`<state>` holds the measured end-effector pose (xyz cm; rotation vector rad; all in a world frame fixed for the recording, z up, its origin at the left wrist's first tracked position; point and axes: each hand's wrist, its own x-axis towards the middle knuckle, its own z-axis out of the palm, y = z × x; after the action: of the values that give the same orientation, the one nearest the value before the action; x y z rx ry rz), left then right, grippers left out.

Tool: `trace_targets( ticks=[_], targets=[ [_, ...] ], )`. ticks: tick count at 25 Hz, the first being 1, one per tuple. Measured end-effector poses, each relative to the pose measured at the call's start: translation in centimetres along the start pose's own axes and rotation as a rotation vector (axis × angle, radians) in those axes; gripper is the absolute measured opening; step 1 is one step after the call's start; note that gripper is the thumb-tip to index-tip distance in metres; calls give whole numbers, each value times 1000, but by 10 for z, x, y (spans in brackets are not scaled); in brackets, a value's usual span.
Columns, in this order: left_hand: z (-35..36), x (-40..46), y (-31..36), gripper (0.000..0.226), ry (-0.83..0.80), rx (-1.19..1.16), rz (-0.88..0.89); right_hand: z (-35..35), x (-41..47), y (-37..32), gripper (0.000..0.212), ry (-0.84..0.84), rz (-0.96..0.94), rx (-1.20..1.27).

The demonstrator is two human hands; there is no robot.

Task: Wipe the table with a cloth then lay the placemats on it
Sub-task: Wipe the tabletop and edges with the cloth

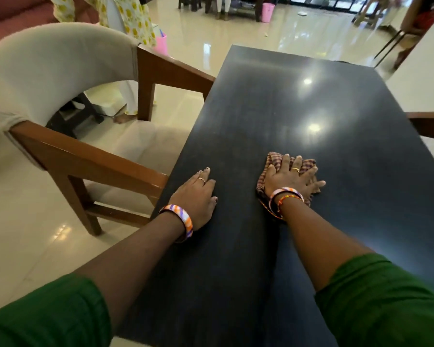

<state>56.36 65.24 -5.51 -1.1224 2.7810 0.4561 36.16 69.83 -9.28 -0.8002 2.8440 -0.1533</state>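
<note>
Right hand (290, 177): fingers (286, 161) spread apart and pressed flat on the cloth (308, 165), pinning it rather than gripping it. The cloth, checked and bunched, lies on the tabletop (298, 108) toward the near right, under that palm. Left hand (197, 194): fingers together, resting flat on the bare tabletop near its left edge, holding nothing; it appears to brace the body.

Step in hand, by judgement: wiping, the first part of the task. The far half of the dark surface shows faint dull streaks, so the next move likely calls for sweeping the cloth outward across it under steady pressure.

Count: one cloth, one tabletop, two hands. Placemats: none in view. One armchair (60, 78) stands just beside the left edge; part of another chair (429, 123) shows at the right.
</note>
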Motion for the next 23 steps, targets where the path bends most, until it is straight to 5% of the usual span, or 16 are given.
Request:
trace_targets(
  ticks=[7, 15, 19, 23],
  targets=[
    [53, -107, 60, 52, -35, 18, 245, -3, -157, 131, 57, 10, 293, 32],
    [92, -190, 128, 45, -39, -38, 388, -6, -270, 208, 51, 69, 222, -80],
    [95, -201, 163, 31, -6, 19, 449, -23, -297, 238, 69, 25, 79, -198],
    [95, -208, 242, 24, 42, 91, 582, -45, -307, 307, 44, 90, -98, -380]
  ],
)
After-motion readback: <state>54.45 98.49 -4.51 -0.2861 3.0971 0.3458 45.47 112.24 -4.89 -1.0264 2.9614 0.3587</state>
